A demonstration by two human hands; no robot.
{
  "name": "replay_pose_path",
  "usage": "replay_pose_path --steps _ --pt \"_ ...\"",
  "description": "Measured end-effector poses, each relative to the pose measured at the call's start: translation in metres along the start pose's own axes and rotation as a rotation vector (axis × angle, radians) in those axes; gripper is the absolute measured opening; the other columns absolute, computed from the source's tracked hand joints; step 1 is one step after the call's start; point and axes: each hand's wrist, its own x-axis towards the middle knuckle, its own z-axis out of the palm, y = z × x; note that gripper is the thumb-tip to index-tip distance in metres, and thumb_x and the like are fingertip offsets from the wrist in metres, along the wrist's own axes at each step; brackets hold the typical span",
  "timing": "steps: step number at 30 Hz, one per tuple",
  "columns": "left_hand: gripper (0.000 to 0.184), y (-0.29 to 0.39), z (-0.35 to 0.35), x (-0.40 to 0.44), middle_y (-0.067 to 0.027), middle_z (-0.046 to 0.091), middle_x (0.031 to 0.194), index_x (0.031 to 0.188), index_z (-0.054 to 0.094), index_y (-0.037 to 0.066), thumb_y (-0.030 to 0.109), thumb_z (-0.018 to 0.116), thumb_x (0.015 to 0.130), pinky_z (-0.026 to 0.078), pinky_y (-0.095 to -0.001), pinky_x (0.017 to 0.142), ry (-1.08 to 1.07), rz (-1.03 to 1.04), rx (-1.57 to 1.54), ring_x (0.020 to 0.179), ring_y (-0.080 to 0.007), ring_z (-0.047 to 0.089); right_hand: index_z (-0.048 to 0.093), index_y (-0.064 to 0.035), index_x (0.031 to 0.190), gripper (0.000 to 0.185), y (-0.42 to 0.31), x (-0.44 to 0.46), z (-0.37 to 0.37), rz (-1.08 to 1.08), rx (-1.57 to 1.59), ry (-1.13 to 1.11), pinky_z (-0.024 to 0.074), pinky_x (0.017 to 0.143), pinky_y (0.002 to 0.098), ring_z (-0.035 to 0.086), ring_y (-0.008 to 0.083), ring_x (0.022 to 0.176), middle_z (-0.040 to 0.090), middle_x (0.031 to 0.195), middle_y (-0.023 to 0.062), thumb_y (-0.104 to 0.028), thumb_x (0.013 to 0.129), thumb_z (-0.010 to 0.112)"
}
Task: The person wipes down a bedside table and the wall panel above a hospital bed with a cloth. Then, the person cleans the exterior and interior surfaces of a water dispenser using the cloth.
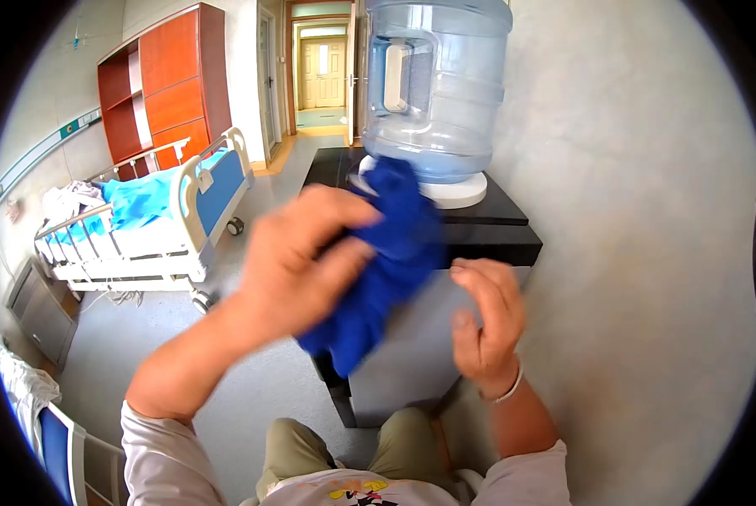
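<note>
A crumpled blue cloth (399, 244) hangs from my left hand (298, 261), whose thumb and fingers pinch it near its upper part. My right hand (489, 320), with a band at the wrist, is to the right of the cloth and apart from it; its fingers are curved, with a gap between thumb and fingers and nothing between them. Behind the cloth stands a water dispenser with a black top (504, 207) and grey body (429, 337). A large clear water bottle (445, 101) sits upright on its white collar (462, 192).
At the left is a hospital bed (213, 190) with blue bedding, in front of a red-brown cabinet (171, 76). Part of another bed (55, 438) shows at the lower left. A wall (631, 253) runs close on the right. A doorway (321, 76) lies beyond.
</note>
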Motion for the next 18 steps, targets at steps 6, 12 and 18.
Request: replay_pose_path --steps 6,12,18 --pt "0.029 0.009 0.069 0.024 -0.0142 0.058 0.090 0.093 0.060 0.003 0.003 0.070 0.067 0.047 -0.0336 0.076 -0.001 0.143 -0.004 0.088 -0.0299 0.057 0.037 0.0047 0.125 0.051 -0.018 -0.020 0.003 0.663 0.714 0.186 0.0397 0.091 0.0305 0.050 0.0178 0.104 0.051 0.115 0.0122 -0.010 0.080 0.056" --pt "0.028 -0.007 0.050 0.023 -0.0140 0.060 0.091 0.096 0.061 0.003 0.009 0.070 0.071 0.048 -0.0340 0.072 -0.059 0.084 0.226 0.080 -0.0308 0.059 0.041 0.0060 0.122 0.040 0.007 0.001 -0.081 0.768 0.465 0.645 0.0444 0.084 0.0277 0.054 0.0157 0.097 0.053 0.112 0.0124 0.003 0.082 0.046" --pt "0.019 -0.031 0.013 0.009 -0.0121 0.062 0.090 0.088 0.063 0.002 0.016 0.066 0.075 0.048 -0.0351 0.070 -0.063 -0.038 0.640 0.080 -0.0304 0.060 0.055 0.0026 0.109 0.029 0.049 0.054 -0.072 0.565 -0.168 0.189 0.0458 0.080 0.0277 0.058 0.0175 0.093 0.061 0.101 0.0123 -0.006 0.081 0.055"
